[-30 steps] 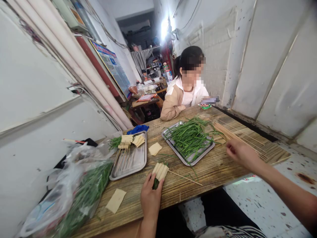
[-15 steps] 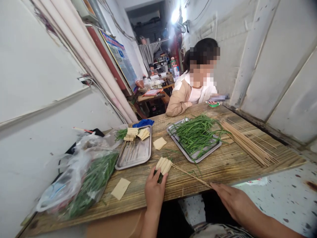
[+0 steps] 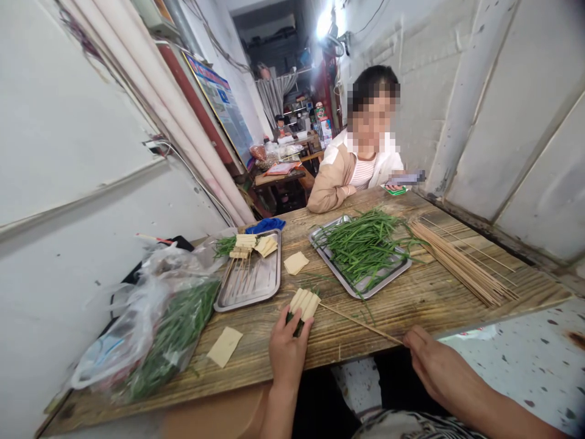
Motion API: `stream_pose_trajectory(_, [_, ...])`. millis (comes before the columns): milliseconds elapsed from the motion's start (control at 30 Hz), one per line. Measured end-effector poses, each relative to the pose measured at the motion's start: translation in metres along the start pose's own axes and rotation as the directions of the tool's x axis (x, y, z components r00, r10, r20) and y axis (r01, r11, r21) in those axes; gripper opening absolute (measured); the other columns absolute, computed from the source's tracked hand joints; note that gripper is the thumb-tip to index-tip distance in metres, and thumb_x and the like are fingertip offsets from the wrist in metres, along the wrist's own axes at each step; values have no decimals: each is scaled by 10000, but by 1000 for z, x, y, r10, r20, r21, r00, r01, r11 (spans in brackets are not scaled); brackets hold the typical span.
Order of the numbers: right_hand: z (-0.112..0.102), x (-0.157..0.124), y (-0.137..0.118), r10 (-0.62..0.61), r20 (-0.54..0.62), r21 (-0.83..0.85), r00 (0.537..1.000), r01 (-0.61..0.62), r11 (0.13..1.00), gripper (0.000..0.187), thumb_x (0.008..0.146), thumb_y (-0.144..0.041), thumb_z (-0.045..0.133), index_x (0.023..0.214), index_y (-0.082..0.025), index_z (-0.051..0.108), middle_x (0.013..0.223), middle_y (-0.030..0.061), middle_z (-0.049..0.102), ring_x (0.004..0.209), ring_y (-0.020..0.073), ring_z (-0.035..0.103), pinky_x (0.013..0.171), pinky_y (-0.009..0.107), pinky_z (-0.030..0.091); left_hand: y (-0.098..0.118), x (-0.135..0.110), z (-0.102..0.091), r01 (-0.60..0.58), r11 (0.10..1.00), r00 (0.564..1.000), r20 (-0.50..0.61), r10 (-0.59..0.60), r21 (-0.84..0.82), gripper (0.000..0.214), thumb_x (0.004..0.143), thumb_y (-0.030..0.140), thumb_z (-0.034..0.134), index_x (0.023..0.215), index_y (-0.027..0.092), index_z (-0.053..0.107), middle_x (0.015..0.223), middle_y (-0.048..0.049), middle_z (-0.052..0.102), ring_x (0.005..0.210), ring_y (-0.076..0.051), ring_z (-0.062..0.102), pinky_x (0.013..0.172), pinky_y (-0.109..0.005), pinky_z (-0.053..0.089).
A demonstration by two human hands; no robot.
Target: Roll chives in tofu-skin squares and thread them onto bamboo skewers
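My left hand (image 3: 289,341) is closed around a row of pale tofu-skin rolls (image 3: 305,303) with green chives poking out at their ends. A bamboo skewer (image 3: 359,320) runs from the rolls to the right, and my right hand (image 3: 423,347) pinches its far end beyond the table's front edge. Flat tofu-skin sheets lie on the wood: one sheet (image 3: 225,346) left of my left hand, and more (image 3: 296,263) behind the rolls. A metal tray (image 3: 269,286) at the left carries finished-looking skewered rolls (image 3: 244,245) and tofu-skin pieces (image 3: 265,246).
A second metal tray (image 3: 388,278) holds a heap of chives (image 3: 361,244). Loose bamboo skewers (image 3: 461,262) lie at the right. A plastic bag of greens (image 3: 178,329) sits at the left edge. Across the wooden table (image 3: 269,329) a person (image 3: 338,167) sits holding a phone.
My right hand has moved a little right and its fingers have closed on the skewer's end. My left hand stays on the rolls. The person opposite has turned their head.
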State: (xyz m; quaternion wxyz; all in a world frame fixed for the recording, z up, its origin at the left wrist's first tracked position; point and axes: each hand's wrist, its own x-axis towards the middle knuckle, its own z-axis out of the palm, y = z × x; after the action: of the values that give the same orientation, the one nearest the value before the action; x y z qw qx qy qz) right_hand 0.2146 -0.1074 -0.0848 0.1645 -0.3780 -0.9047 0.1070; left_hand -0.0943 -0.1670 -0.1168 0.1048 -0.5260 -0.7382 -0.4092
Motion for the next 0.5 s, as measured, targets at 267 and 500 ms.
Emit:
stream_pose_trajectory(267, [11, 0, -6, -157, 56, 6, 986, 157, 988, 756, 673, 16, 364, 1386, -234, 401, 906, 48, 676, 660, 148, 631, 604, 225, 478, 1, 0, 0, 21, 1000, 1000, -15, -21, -2, 326, 793, 400, 622, 1026, 184, 696, 1190, -142, 623, 1057, -255, 619, 947, -431, 493])
stream_pose_trajectory(500, [19, 0, -15, -259, 51, -66, 965, 262, 963, 751, 678, 5, 368, 1400, -203, 372, 797, 30, 647, 550, 142, 576, 534, 230, 411, 0, -1, 0, 50, 997, 999, -8, -51, -62, 289, 772, 401, 645, 989, 222, 712, 1200, -113, 621, 1049, -245, 619, 963, -434, 482])
